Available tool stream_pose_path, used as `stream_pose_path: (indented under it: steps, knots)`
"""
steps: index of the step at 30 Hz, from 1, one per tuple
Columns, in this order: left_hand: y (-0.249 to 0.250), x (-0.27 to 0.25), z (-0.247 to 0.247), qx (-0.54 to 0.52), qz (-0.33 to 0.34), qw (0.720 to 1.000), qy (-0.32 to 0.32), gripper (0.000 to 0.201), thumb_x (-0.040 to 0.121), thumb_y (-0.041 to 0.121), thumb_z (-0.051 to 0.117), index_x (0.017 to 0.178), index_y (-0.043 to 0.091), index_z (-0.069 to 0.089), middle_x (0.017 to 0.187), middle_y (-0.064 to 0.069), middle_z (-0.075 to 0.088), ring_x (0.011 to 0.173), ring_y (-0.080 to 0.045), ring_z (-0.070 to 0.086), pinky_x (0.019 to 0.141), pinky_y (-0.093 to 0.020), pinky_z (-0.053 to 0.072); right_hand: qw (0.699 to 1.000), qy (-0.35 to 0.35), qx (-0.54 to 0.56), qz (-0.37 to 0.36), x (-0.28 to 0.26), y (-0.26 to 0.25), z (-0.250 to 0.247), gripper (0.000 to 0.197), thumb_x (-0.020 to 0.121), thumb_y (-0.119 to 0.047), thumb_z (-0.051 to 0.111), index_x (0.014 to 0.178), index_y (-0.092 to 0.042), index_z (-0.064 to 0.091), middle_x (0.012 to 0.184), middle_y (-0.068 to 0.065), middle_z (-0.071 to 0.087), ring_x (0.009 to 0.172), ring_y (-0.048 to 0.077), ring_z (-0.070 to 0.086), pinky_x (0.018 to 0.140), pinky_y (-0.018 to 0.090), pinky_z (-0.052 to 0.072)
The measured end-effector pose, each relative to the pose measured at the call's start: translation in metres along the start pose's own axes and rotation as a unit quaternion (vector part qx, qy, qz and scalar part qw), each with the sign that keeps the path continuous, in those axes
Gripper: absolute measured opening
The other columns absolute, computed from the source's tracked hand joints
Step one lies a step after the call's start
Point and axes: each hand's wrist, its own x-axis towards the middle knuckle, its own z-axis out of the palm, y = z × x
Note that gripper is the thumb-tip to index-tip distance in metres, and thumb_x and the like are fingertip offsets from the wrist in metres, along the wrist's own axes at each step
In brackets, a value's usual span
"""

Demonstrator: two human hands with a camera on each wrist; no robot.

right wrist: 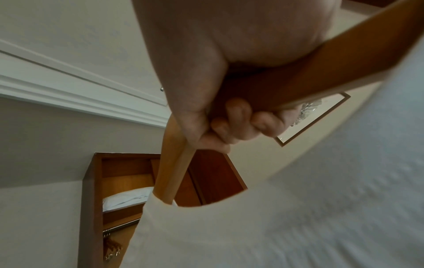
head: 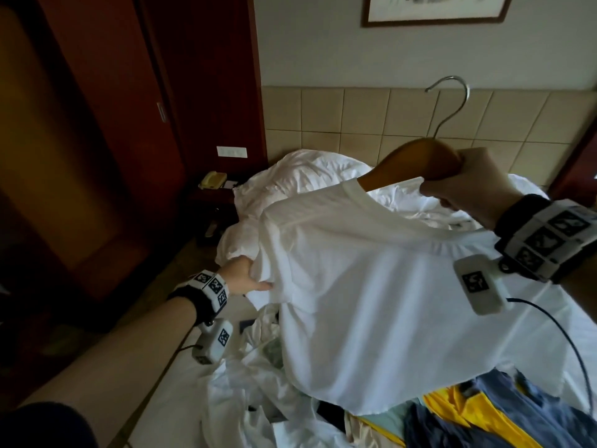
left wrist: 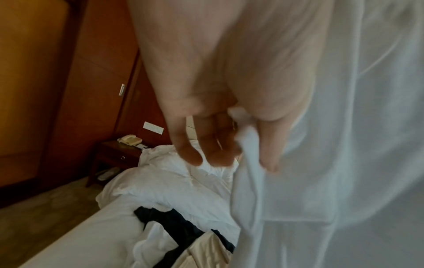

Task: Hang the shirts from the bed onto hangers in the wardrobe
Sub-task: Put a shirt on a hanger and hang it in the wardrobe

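Observation:
A white T-shirt (head: 371, 286) hangs above the bed, its collar drawn over one arm of a wooden hanger (head: 416, 163) with a metal hook (head: 452, 101). My right hand (head: 465, 182) grips the hanger at its middle; in the right wrist view the fingers (right wrist: 241, 125) curl round the wood (right wrist: 321, 72) and the shirt (right wrist: 298, 208) drapes below. My left hand (head: 245, 276) pinches the shirt's left sleeve edge; in the left wrist view the fabric (left wrist: 247, 145) runs between the thumb and the fingers (left wrist: 206, 145).
The bed (head: 181, 383) carries a heap of clothes: white pieces, a yellow garment (head: 465, 412), blue ones (head: 517, 425). Rumpled white bedding (head: 300, 176) lies by the tiled headboard. A dark wooden wardrobe (head: 97, 124) stands on the left, a nightstand with a phone (head: 213, 181) beside it.

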Motion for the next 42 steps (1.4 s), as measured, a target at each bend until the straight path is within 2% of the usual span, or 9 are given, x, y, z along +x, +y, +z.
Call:
stream_pose_path:
  steps: [7, 11, 14, 16, 18, 24, 31, 37, 42]
  knots:
    - [-0.018, -0.021, 0.007, -0.353, -0.102, 0.928, 0.067, 0.033, 0.089, 0.01, 0.066, 0.121, 0.005, 0.06, 0.131, -0.027, 0.058, 0.093, -0.029, 0.063, 0.091, -0.041, 0.051, 0.999, 0.001, -0.044, 0.01, -0.005, 0.0, 0.01, 0.014, 0.069, -0.005, 0.077, 0.07, -0.006, 0.063, 0.05, 0.004, 0.055, 0.032, 0.006, 0.046, 0.038, 0.018, 0.036]
    - [-0.001, -0.056, 0.028, -0.554, -0.129, 0.807, 0.159, 0.027, 0.06, 0.048, 0.071, 0.054, 0.022, 0.067, 0.072, -0.01, 0.071, 0.066, -0.015, 0.058, 0.068, -0.028, 0.046, 0.998, 0.004, -0.059, 0.018, -0.003, 0.002, 0.014, 0.016, 0.068, -0.008, 0.077, 0.077, -0.003, 0.065, 0.055, 0.005, 0.058, 0.039, 0.012, 0.052, 0.045, 0.022, 0.041]
    - [-0.006, -0.054, 0.033, -0.717, -0.092, 0.686, 0.085, 0.03, 0.088, 0.027, 0.053, 0.098, 0.008, 0.074, 0.096, -0.015, 0.075, 0.087, -0.028, 0.072, 0.081, -0.034, 0.05, 0.997, 0.003, -0.072, 0.006, -0.002, 0.002, 0.018, 0.019, 0.066, -0.01, 0.078, 0.077, -0.001, 0.065, 0.062, 0.013, 0.061, 0.056, 0.024, 0.056, 0.058, 0.035, 0.046]
    - [-0.016, -0.054, 0.028, -0.735, -0.115, 0.666, 0.062, 0.043, 0.098, 0.038, 0.049, 0.123, 0.007, 0.065, 0.118, -0.018, 0.069, 0.101, -0.031, 0.071, 0.088, -0.041, 0.05, 0.996, 0.001, -0.084, -0.005, -0.003, 0.002, 0.022, 0.019, 0.066, -0.01, 0.078, 0.078, 0.0, 0.066, 0.068, 0.019, 0.064, 0.063, 0.028, 0.058, 0.062, 0.04, 0.05]
    - [-0.031, -0.047, 0.03, -0.701, -0.138, 0.694, 0.086, 0.037, 0.103, 0.037, 0.043, 0.115, 0.009, 0.064, 0.113, -0.015, 0.071, 0.087, -0.028, 0.072, 0.076, -0.036, 0.049, 0.996, -0.001, -0.089, -0.011, -0.006, 0.003, 0.023, 0.019, 0.068, -0.009, 0.077, 0.08, 0.001, 0.066, 0.07, 0.019, 0.064, 0.063, 0.027, 0.056, 0.062, 0.037, 0.047]
    - [-0.043, -0.041, 0.048, -0.689, -0.172, 0.696, 0.101, 0.036, 0.105, 0.025, 0.043, 0.135, 0.007, 0.054, 0.132, -0.021, 0.059, 0.12, -0.036, 0.056, 0.073, -0.039, 0.05, 0.995, -0.005, -0.097, -0.01, -0.009, 0.008, 0.022, 0.017, 0.067, -0.006, 0.075, 0.077, 0.001, 0.064, 0.068, 0.018, 0.062, 0.062, 0.027, 0.053, 0.06, 0.032, 0.04]
    - [-0.058, -0.03, 0.061, -0.678, -0.186, 0.701, 0.122, 0.038, 0.106, 0.019, 0.037, 0.142, 0.01, 0.04, 0.144, -0.015, 0.048, 0.132, -0.03, 0.047, 0.109, -0.044, 0.039, 0.994, -0.016, -0.11, -0.017, -0.014, 0.007, 0.025, 0.017, 0.067, -0.007, 0.077, 0.076, -0.003, 0.063, 0.066, 0.013, 0.059, 0.06, 0.026, 0.053, 0.054, 0.028, 0.037]
    - [-0.008, -0.021, 0.004, -0.445, -0.078, 0.859, 0.242, 0.033, 0.093, 0.011, 0.063, 0.126, 0.007, 0.057, 0.1, -0.007, 0.065, 0.095, -0.021, 0.062, 0.084, -0.035, 0.048, 0.994, -0.027, -0.102, -0.019, -0.015, 0.009, 0.033, 0.018, 0.068, -0.004, 0.077, 0.067, -0.003, 0.059, 0.055, 0.002, 0.048, 0.051, 0.015, 0.045, 0.049, 0.025, 0.034]
    - [0.099, -0.054, -0.04, -0.238, 0.18, 0.938, 0.177, 0.052, 0.081, 0.036, 0.08, 0.127, 0.029, 0.056, 0.119, 0.019, 0.057, 0.107, 0.012, 0.051, 0.087, -0.011, 0.042, 0.993, -0.068, -0.094, -0.02, -0.016, -0.004, 0.044, 0.018, 0.069, -0.006, 0.078, 0.065, -0.009, 0.06, 0.056, -0.002, 0.051, 0.054, 0.014, 0.048, 0.048, 0.023, 0.035]
